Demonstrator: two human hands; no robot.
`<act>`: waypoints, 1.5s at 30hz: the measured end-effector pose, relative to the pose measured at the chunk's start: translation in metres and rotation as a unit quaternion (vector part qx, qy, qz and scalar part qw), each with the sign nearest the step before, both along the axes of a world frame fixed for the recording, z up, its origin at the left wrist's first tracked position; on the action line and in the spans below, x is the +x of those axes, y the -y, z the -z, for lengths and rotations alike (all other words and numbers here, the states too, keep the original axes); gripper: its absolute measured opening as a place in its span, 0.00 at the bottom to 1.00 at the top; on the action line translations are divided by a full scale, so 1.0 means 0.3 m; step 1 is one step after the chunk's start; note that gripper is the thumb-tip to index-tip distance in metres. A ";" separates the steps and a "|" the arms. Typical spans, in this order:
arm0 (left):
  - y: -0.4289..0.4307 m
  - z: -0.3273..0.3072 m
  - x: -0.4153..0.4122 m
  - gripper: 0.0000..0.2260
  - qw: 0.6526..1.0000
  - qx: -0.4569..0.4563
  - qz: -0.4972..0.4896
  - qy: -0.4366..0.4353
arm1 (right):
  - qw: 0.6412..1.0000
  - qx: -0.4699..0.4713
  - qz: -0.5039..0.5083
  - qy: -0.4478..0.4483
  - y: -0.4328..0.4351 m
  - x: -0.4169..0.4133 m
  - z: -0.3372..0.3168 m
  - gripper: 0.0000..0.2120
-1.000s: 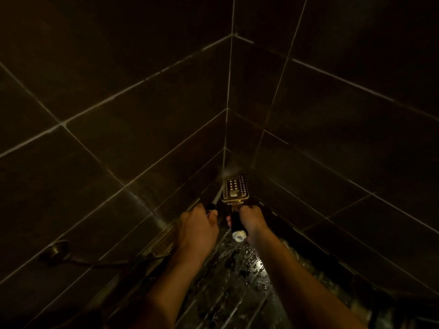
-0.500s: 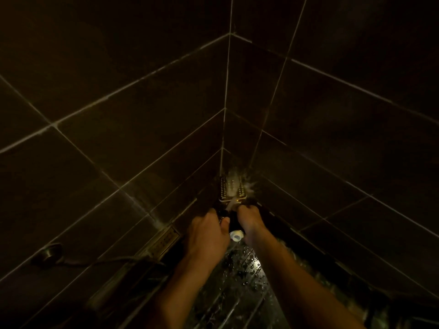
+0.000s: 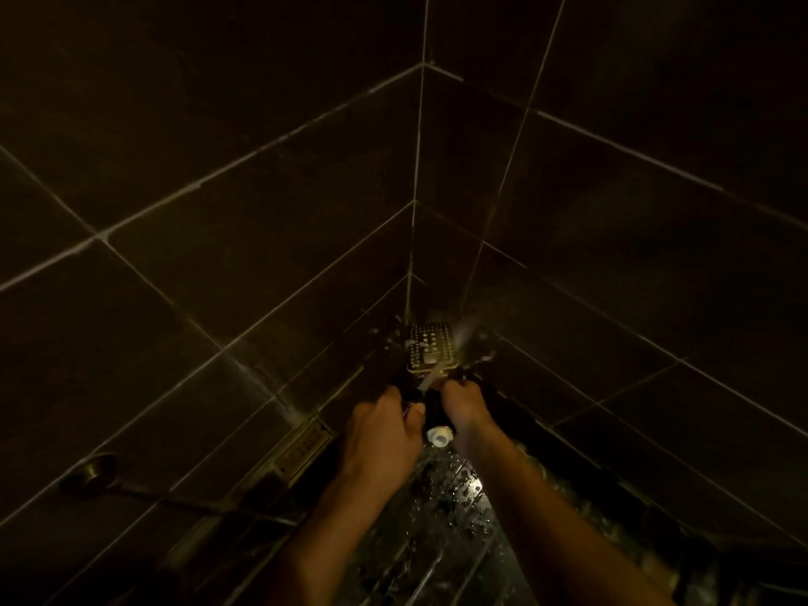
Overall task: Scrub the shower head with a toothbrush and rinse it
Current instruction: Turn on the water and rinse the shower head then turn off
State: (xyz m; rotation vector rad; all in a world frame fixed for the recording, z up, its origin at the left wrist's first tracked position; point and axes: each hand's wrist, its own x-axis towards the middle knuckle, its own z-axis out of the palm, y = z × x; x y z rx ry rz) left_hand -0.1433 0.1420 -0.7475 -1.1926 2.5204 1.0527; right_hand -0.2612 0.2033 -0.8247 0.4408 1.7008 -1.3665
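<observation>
Two bare forearms rise from the lower edge of the frame to the centre, ending in the left hand (image 3: 382,430) and right hand (image 3: 465,402). No sleeves, gloves, watch or rings are visible in the dim light; the fingers (image 3: 413,413) are uncovered, and finer detail is lost in shadow.

Dim, murky, wide-angle edge distortion

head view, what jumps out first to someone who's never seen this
The bright spot in the dark tiled corner: a rectangular shower head, nozzle face toward the camera, with water spraying off its right side. Just below it both hands meet, the left hand and the right hand, closed around its dark handle, whose white end cap points at the camera. Left of the hands, a slotted metal drain lies along the foot of the wall.
</observation>
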 end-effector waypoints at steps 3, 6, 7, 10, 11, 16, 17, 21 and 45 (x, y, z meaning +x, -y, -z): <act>0.052 0.014 0.030 0.11 0.999 0.001 -0.034 -0.008 | 1.000 -0.008 0.007 0.021 -0.009 -0.004 -0.016 0.06; 0.076 0.027 0.068 0.10 0.999 -0.003 -0.028 -0.018 | 1.000 -0.012 0.009 0.026 -0.003 0.005 -0.020 0.08; 0.077 0.029 0.079 0.10 1.000 0.003 -0.019 -0.019 | 0.999 -0.014 0.005 0.028 0.001 0.012 -0.023 0.09; 0.091 0.034 0.113 0.08 1.000 0.013 -0.004 -0.020 | 0.999 -0.014 -0.001 0.031 0.010 0.033 -0.034 0.11; 0.105 0.032 0.130 0.08 1.000 0.013 -0.005 -0.016 | 0.999 -0.017 0.000 0.032 0.013 0.039 -0.038 0.12; 0.226 -0.010 0.271 0.09 0.999 0.014 -0.048 0.013 | 0.999 -0.032 -0.002 0.030 0.021 0.078 -0.066 0.09; 0.258 -0.025 0.306 0.09 0.998 0.015 -0.062 0.019 | 0.999 -0.039 -0.004 0.031 0.024 0.087 -0.070 0.09; 0.397 -0.102 0.459 0.10 0.993 -0.012 -0.108 0.037 | 0.997 -0.062 -0.024 0.033 0.049 0.146 -0.108 0.06; 0.879 -0.358 0.948 0.11 0.987 -0.113 -0.075 0.084 | 0.971 -0.159 -0.119 -0.131 0.297 0.502 -0.270 0.10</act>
